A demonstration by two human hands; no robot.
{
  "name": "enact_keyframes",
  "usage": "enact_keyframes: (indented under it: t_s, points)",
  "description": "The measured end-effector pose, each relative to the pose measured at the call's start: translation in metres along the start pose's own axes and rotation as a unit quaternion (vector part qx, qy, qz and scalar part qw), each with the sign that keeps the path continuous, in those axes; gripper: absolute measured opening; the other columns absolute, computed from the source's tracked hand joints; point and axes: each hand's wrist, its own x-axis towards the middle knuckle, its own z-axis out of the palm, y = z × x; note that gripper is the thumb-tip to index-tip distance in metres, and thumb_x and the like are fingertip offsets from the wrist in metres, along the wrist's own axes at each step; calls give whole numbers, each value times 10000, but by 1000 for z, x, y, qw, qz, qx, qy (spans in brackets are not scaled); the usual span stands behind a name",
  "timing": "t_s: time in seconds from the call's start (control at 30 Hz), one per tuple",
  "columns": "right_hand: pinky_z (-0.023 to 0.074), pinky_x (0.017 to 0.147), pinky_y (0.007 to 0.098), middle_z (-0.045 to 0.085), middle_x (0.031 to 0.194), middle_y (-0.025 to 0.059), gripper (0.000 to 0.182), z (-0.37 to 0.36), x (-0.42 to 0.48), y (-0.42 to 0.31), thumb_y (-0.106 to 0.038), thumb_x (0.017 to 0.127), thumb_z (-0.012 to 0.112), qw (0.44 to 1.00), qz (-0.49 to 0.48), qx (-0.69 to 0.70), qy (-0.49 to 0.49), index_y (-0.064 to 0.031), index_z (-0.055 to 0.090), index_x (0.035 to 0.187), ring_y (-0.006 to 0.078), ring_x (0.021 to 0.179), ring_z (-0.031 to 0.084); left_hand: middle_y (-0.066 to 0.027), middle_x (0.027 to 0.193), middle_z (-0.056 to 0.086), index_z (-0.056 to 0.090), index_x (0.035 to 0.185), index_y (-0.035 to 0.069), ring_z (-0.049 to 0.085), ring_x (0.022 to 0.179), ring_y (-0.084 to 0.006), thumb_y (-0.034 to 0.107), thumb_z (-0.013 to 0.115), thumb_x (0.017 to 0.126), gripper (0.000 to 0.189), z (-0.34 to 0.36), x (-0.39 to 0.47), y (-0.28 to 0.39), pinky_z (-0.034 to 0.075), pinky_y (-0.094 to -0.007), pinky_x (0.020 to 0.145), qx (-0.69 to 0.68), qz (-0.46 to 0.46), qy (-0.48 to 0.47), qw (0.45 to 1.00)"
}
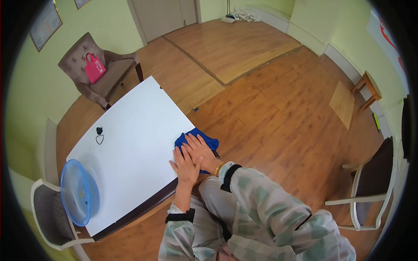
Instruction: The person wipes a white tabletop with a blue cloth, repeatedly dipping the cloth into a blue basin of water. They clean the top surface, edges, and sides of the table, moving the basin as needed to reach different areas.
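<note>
A crumpled blue cloth (210,141) lies at the right edge of the white tabletop (137,146), partly hanging over it. My right hand (201,150) rests palm down on the cloth, fingers stretched forward. Beside it and partly overlapping it, my left hand (187,167) is also flat, with its fingers apart and its thumb against the right hand. The two hands hide much of the cloth. A small dark piece (215,153) shows at the cloth's edge near my right wrist; I cannot tell what it is.
A translucent blue plastic basin (94,195) stands at the table's left end. Farther back on the tabletop lie a small black object (99,130) and a dark loop (100,139). Chairs stand around, including an armchair (114,70) with a pink bag (95,69) and a white-framed chair (372,182).
</note>
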Motion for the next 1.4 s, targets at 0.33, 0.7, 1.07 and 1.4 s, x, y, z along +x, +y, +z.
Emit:
enact_keyframes:
  t_s: [0.33,0.7,1.07,1.4]
  points:
    - [134,1041,517,316,1373,180,458,6,2,-12,-312,837,420,991,133,-18,9,-75,456,1228,311,1308,227,-179,1464,88,126,1408,57,60,1358,-320,588,404,833,830,-11,12,-1,37,-639,1006,25,-26,-68,997]
    - [174,1029,508,288,1392,180,435,3,-15,-23,-299,852,416,976,212,-41,10,-89,459,1230,300,1314,217,-173,1464,94,128,1404,46,64,1361,-307,615,407,814,866,-4,-5,2,41,-631,1012,30,-18,-48,998]
    - [215,1028,459,234,1413,199,496,3,-3,6,-303,841,410,988,144,-40,-44,-57,414,1272,325,1329,173,-183,1467,66,130,1406,43,15,1362,-322,627,370,822,860,-5,17,21,11,-633,1008,16,-44,-80,996]
    - [158,1069,452,119,1460,158,534,3,35,20,-310,872,379,980,136,-28,-142,-85,309,1351,301,1355,83,-171,1476,-6,75,1420,71,-35,1366,-305,645,293,832,850,-12,55,13,-31,-631,1000,-7,-90,-107,990]
